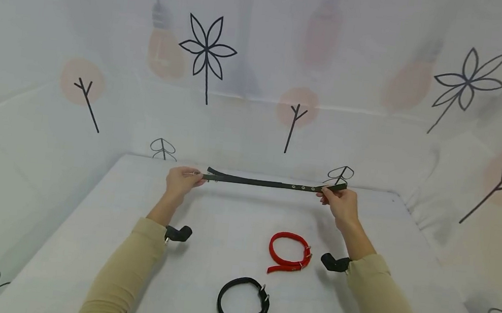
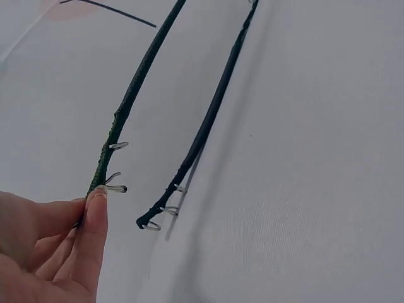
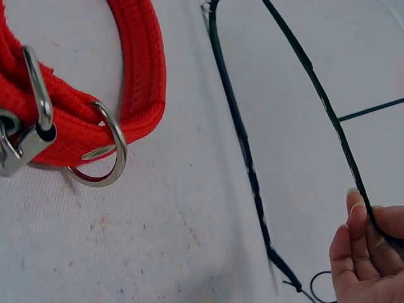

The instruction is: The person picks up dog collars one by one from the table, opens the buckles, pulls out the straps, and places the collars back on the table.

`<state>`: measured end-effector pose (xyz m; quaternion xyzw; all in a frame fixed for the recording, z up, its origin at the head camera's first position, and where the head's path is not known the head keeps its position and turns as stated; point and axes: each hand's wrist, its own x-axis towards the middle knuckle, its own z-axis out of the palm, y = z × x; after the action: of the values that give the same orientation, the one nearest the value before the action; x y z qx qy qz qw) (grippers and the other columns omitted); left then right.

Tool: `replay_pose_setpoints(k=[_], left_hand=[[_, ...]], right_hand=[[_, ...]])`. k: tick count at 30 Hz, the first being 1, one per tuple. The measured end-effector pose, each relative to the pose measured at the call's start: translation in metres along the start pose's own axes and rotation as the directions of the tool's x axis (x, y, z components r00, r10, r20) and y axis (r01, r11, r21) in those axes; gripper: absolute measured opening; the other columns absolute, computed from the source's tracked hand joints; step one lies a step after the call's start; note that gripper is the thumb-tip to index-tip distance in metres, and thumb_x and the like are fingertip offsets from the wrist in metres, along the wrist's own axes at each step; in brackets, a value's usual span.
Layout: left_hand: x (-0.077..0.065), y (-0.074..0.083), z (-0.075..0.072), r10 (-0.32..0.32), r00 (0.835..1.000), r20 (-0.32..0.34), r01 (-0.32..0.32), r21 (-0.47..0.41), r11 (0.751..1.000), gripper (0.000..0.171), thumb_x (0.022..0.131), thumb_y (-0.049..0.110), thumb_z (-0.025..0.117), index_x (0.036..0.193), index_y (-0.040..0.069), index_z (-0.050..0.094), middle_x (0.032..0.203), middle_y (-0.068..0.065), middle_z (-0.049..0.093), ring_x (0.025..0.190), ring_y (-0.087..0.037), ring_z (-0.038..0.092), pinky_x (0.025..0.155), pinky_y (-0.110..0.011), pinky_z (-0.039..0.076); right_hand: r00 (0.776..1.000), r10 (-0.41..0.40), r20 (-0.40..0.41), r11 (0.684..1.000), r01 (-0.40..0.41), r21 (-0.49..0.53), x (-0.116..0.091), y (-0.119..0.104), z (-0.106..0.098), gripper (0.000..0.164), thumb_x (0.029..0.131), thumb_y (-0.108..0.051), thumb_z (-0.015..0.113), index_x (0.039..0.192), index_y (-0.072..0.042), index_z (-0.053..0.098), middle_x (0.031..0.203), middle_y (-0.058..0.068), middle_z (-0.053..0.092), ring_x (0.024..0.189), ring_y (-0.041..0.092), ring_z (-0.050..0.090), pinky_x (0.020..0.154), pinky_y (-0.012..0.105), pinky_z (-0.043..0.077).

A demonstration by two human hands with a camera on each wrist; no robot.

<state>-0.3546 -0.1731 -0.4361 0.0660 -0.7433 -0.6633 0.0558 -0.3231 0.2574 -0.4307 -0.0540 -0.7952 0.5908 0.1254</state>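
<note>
A dark green collar (image 1: 257, 182) is stretched straight between the two hands near the table's far edge. My left hand (image 1: 179, 180) pinches its buckle end between thumb and fingers; metal loops (image 2: 118, 146) stick out from the strap there. With thumb and fingertips, my right hand (image 1: 342, 206) holds the other end, past the eyelets. Close alongside runs a second, black collar (image 2: 211, 117), also extended, its metal rings at the left; neither hand grips it. A red collar (image 1: 272, 248), coiled and buckled, lies nearer, between the forearms.
Another black collar (image 1: 220, 306), coiled, lies at the front of the white table (image 1: 100, 232). Behind and beside the table hangs a white cloth (image 1: 253, 131) printed with flowers and bulbs. Black wrist mounts (image 1: 178, 233) sit on both forearms.
</note>
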Motion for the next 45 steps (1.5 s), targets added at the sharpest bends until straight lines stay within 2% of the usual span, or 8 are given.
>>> replay_pose_setpoints(k=[6, 10, 13, 20, 26, 30, 38, 45], left_hand=[[0.012, -0.01, 0.005, -0.044, 0.998, -0.035, 0.043, -0.024, 0.999, 0.03, 0.094, 0.0, 0.07, 0.122, -0.01, 0.067, 0.107, -0.025, 0.074, 0.075, -0.009, 0.075, 0.078, -0.023, 0.059], [0.018, -0.016, 0.012, -0.059, 0.997, -0.045, 0.058, -0.029, 0.998, 0.029, 0.094, -0.003, 0.07, 0.121, -0.011, 0.067, 0.103, -0.024, 0.075, 0.073, -0.01, 0.074, 0.073, -0.021, 0.059], [0.021, -0.017, 0.018, -0.072, 0.996, -0.042, 0.072, -0.01, 0.997, 0.028, 0.094, -0.002, 0.07, 0.121, -0.01, 0.067, 0.106, -0.025, 0.074, 0.078, -0.015, 0.076, 0.077, -0.026, 0.06], [0.027, -0.021, 0.025, -0.101, 0.994, -0.04, 0.103, 0.056, 0.993, 0.028, 0.095, 0.003, 0.071, 0.122, -0.005, 0.068, 0.112, -0.025, 0.072, 0.093, -0.025, 0.077, 0.089, -0.035, 0.058], [0.034, -0.026, 0.031, -0.101, 0.994, -0.047, 0.106, 0.11, 0.988, 0.028, 0.096, 0.003, 0.07, 0.123, -0.005, 0.068, 0.112, -0.023, 0.073, 0.093, -0.025, 0.077, 0.083, -0.028, 0.059], [0.033, -0.027, 0.032, -0.107, 0.993, -0.057, 0.114, 0.156, 0.981, 0.029, 0.096, 0.004, 0.07, 0.124, -0.003, 0.068, 0.107, -0.02, 0.075, 0.089, -0.021, 0.077, 0.079, -0.024, 0.057], [0.027, -0.027, 0.024, -0.064, 0.998, 0.004, 0.061, 0.198, 0.978, 0.032, 0.1, 0.011, 0.068, 0.129, -0.001, 0.064, 0.116, -0.021, 0.072, 0.094, -0.023, 0.075, 0.085, -0.029, 0.056], [0.026, -0.023, 0.012, 0.01, 0.999, 0.041, -0.022, 0.289, 0.957, 0.041, 0.099, 0.016, 0.068, 0.135, -0.002, 0.061, 0.131, -0.019, 0.065, 0.102, -0.025, 0.072, 0.091, -0.033, 0.055]], right_hand=[[0.999, 0.049, 0.01, 0.999, -0.049, 0.02, 0.011, 0.01, 0.007, 0.03, 0.104, -0.011, 0.06, 0.123, 0.012, 0.062, 0.086, 0.003, 0.076, 0.075, 0.013, 0.068, 0.077, 0.024, 0.057], [0.996, 0.086, 0.023, 0.996, -0.085, -0.019, 0.02, 0.018, 0.009, 0.031, 0.105, -0.011, 0.059, 0.123, 0.014, 0.061, 0.086, 0.002, 0.077, 0.078, 0.015, 0.07, 0.08, 0.028, 0.058], [0.991, 0.13, 0.025, 0.99, -0.128, -0.062, 0.027, 0.024, 0.009, 0.033, 0.105, -0.014, 0.058, 0.124, 0.013, 0.061, 0.089, 0.003, 0.078, 0.08, 0.015, 0.07, 0.083, 0.031, 0.057], [0.983, 0.176, 0.05, 0.983, -0.173, -0.059, 0.036, 0.031, 0.01, 0.032, 0.105, -0.012, 0.058, 0.123, 0.015, 0.06, 0.096, 0.014, 0.078, 0.072, 0.007, 0.065, 0.071, 0.022, 0.055], [0.978, 0.203, 0.044, 0.97, -0.195, -0.144, 0.039, 0.038, 0.013, 0.034, 0.105, -0.018, 0.058, 0.122, 0.012, 0.063, 0.091, 0.008, 0.078, 0.073, 0.005, 0.061, 0.066, 0.02, 0.048], [0.968, 0.246, 0.044, 0.962, -0.238, -0.135, 0.04, 0.04, 0.013, 0.036, 0.104, -0.02, 0.059, 0.124, 0.011, 0.061, 0.081, 0.0, 0.076, 0.069, 0.003, 0.062, 0.064, 0.02, 0.048], [0.961, 0.274, 0.037, 0.961, -0.272, -0.052, 0.037, 0.039, 0.006, 0.038, 0.104, -0.015, 0.06, 0.127, 0.015, 0.057, 0.078, 0.001, 0.075, 0.066, 0.004, 0.067, 0.064, 0.02, 0.054], [0.962, 0.272, 0.017, 0.952, -0.267, -0.149, 0.031, 0.037, -0.012, 0.045, 0.103, -0.017, 0.06, 0.134, 0.016, 0.054, 0.084, 0.004, 0.076, 0.068, 0.004, 0.068, 0.066, 0.019, 0.054]])
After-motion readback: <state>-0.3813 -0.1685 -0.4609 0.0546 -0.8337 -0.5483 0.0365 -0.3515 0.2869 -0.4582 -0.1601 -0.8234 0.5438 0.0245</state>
